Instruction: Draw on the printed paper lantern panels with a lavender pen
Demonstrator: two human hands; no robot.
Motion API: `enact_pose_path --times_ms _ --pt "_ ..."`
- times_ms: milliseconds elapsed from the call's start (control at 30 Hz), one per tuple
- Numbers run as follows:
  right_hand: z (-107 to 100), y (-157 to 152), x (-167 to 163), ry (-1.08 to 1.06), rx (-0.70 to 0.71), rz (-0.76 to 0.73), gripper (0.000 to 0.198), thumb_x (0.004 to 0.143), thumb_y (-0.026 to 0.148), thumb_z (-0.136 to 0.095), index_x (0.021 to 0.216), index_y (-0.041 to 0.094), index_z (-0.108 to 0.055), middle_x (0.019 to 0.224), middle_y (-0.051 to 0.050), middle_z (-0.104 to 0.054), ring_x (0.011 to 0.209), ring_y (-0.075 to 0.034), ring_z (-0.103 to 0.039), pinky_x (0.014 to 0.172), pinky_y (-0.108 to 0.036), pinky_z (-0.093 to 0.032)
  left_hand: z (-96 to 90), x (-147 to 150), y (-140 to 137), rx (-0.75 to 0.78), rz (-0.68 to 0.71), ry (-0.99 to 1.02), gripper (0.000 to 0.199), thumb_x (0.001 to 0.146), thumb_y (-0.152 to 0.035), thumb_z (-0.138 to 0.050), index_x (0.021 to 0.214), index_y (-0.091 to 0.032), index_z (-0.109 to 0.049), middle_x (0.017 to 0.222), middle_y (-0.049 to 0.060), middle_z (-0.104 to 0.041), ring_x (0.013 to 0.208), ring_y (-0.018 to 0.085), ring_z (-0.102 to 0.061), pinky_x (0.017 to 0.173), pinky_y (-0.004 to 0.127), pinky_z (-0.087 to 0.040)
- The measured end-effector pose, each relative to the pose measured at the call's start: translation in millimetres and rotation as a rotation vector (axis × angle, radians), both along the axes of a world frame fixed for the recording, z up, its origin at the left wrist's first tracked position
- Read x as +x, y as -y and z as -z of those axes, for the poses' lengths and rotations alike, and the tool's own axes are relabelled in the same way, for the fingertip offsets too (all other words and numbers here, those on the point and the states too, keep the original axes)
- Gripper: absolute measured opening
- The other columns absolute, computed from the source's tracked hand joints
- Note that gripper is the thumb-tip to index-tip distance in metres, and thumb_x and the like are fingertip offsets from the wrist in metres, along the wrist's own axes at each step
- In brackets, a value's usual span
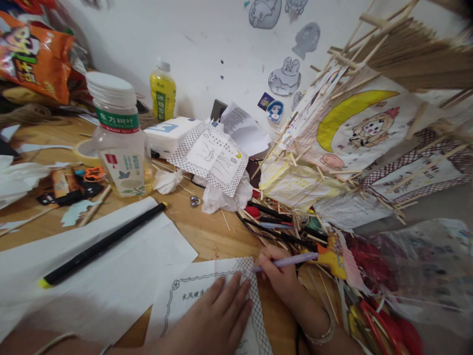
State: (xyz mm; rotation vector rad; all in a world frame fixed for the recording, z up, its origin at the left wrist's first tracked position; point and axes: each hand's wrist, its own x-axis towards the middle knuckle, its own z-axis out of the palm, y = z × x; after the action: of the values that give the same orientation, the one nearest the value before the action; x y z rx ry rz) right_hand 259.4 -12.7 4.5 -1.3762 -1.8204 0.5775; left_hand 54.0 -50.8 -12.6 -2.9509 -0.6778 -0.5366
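Observation:
Flat on a sheet of white paper [192,271] lies my left hand [219,310], fingers stretched out and slightly apart. The sheet carries a wavy drawn border, a crosshatched edge and handwritten characters, partly covered by that hand. My right hand [279,276] grips a light purple pen [291,260], its tip touching the crosshatched strip near the sheet's upper right corner. To the left, a black marker [103,244] with yellow-green ends rests on larger blank paper [121,291].
A clear bottle [121,143] with a white cap and a yellow drink bottle [162,91] stand at back left. A decorated paper [214,158] leans on tissues. On the right stands a stick-framed paper lantern [354,118]; a yellow glue gun [332,259] lies below it.

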Motion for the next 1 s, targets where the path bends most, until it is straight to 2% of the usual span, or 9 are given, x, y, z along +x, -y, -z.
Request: enact_pose_path --times_ms 233,533,667,1000 --pt "-0.5 1.2 1.3 0.139 0.043 -0.070 0.032 0.083 0.022 -0.043 0.052 0.022 -0.044 0.048 0.003 -0.049 0.049 -0.013 -0.049 0.051 -0.025 -0.037 -1.1 0.0 -0.2 -0.019 -0.008 -0.002 0.048 0.094 -0.047 -0.042 0.126 -0.018 -0.061 0.134 0.007 -0.058 0.124 0.026 -0.048 0.101 0.040 -0.028" --pt "-4.6 2.4 -4.3 0.155 0.066 -0.098 0.030 0.081 0.018 -0.043 0.052 0.022 -0.038 0.048 0.004 -0.044 0.048 -0.012 -0.044 0.049 -0.025 -0.034 -4.9 -1.2 0.0 -0.009 0.008 0.003 0.045 0.095 -0.045 -0.040 0.124 -0.019 -0.063 0.134 0.006 -0.058 0.124 0.026 -0.048 0.101 0.040 -0.027" --pt "-6.0 1.6 -5.9 0.163 0.081 -0.087 0.031 0.080 0.018 -0.044 0.051 0.022 -0.036 0.047 0.005 -0.042 0.047 -0.012 -0.041 0.048 -0.025 -0.032 -4.1 -1.3 0.6 -0.027 0.005 -0.018 0.047 0.094 -0.047 -0.041 0.126 -0.019 -0.061 0.136 0.007 -0.057 0.125 0.026 -0.046 0.101 0.040 -0.027" --pt "-1.7 0.0 -1.7 0.159 0.090 -0.035 0.032 0.081 0.019 -0.044 0.050 0.022 -0.036 0.046 0.005 -0.042 0.045 -0.012 -0.044 0.048 -0.025 -0.033 -3.1 -0.2 0.5 -0.021 0.007 0.004 0.047 0.093 -0.046 -0.041 0.124 -0.018 -0.062 0.133 0.007 -0.058 0.125 0.026 -0.047 0.101 0.040 -0.027"
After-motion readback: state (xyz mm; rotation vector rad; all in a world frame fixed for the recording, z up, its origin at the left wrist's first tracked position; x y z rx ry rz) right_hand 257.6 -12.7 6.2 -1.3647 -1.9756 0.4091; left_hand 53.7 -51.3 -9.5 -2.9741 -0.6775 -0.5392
